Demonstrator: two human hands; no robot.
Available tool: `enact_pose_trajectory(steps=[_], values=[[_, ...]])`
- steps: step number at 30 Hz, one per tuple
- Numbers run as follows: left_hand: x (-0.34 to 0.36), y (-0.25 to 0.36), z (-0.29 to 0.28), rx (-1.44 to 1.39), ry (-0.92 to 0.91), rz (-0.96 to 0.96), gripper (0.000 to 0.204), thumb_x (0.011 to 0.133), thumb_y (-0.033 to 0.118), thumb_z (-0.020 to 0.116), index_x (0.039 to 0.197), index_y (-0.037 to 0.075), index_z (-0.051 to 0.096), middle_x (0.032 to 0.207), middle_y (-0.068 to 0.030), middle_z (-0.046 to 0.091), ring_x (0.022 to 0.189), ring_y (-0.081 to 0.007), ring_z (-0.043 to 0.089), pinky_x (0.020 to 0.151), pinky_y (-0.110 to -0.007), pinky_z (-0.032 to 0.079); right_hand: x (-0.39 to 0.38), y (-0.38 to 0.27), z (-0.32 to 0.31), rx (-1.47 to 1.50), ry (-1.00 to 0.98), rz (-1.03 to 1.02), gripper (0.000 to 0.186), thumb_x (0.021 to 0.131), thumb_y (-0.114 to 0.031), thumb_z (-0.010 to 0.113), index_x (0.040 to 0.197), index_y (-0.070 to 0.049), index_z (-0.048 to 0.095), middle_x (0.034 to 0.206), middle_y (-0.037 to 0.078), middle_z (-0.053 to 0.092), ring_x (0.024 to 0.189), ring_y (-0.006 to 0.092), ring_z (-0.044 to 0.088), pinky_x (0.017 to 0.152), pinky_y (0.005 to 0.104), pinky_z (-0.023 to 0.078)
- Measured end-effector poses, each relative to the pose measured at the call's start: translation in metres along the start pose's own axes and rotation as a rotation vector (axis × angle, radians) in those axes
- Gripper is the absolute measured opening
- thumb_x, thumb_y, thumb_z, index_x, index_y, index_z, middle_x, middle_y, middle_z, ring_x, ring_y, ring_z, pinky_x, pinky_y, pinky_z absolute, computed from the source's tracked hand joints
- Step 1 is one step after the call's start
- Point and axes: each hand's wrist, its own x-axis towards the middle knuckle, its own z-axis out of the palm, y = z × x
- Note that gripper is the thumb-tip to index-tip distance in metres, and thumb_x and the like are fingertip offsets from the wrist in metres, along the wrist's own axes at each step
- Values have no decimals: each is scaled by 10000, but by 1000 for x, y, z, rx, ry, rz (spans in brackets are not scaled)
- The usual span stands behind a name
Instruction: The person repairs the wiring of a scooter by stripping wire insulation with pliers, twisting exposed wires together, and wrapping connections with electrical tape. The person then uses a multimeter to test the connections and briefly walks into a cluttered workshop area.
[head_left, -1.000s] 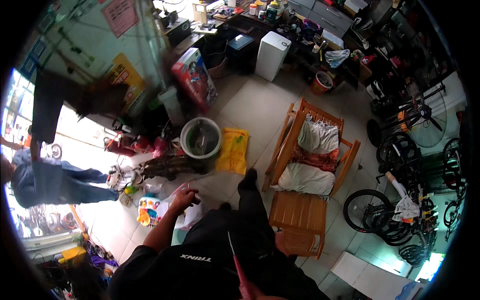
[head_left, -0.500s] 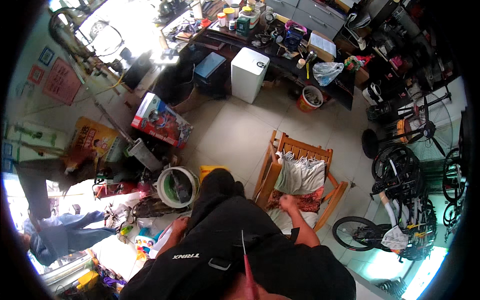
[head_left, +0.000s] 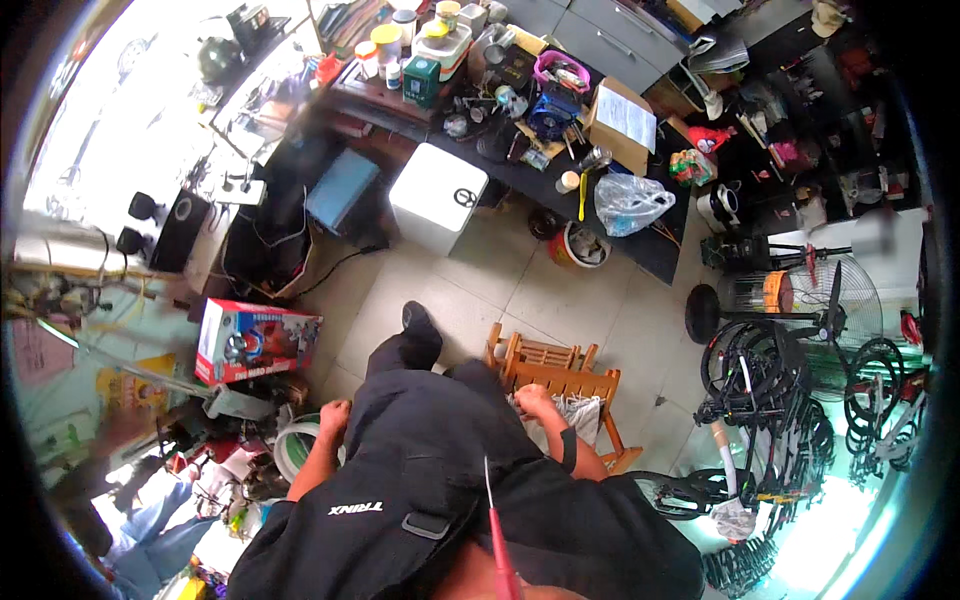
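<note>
My left hand (head_left: 337,415) hangs at my left side with its fingers curled in, beside a pale round bucket (head_left: 294,447); nothing shows in it. My right hand (head_left: 533,400) is also loosely closed, in front of a wooden folding chair (head_left: 565,380) with a whitish cloth (head_left: 582,412) draped on it. No object shows in that hand, and I cannot tell whether it touches the chair. A red, narrow thing with a thin pale tip (head_left: 503,550) is in front of my chest. One dark shoe (head_left: 420,322) is stepping forward on the tiles.
A white box-shaped bin (head_left: 436,200) stands by a cluttered dark workbench (head_left: 545,190). Under it sits a red bucket (head_left: 578,246). A boxed toy (head_left: 257,341) is at the left. Bicycles (head_left: 760,400) and a large fan (head_left: 810,300) stand at the right.
I have moved forward toward the workbench, so the bin and bench are nearer. The chair and bucket have slid back beside me. Both hands stay closed.
</note>
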Motion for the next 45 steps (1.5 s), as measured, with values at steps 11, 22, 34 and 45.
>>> enact_pose_trajectory(steps=[11,22,34,45], values=[[121,285,-46,-525,131,-95,356,1033,294,563,1297,70,645,949,-133,762,789,-237,749,651,-358,556,84,-282,-218,678,274,-439,225,1034,-253,592,1160,-68,618,868,73,682,588,142,642,465,296,521],[51,288,128,156,29,-218,311,1020,278,556,995,0,694,845,-109,754,661,-209,705,565,-369,553,253,-603,-524,-23,664,-749,389,929,-309,654,1162,2,669,977,175,747,869,319,736,817,416,586],[192,566,188,-511,70,-338,435,1063,293,583,1369,-15,595,1005,-130,762,907,-225,750,734,-315,557,367,-637,-586,-284,538,-600,449,925,-344,637,1261,-48,668,1160,196,739,1108,351,703,977,429,536],[178,532,193,-439,89,-579,409,1066,249,566,1386,-6,586,1005,-124,761,878,-209,750,700,-297,547,359,-604,-587,-7,394,-616,417,948,-284,647,1267,-16,663,1021,161,759,874,255,727,844,387,562]])
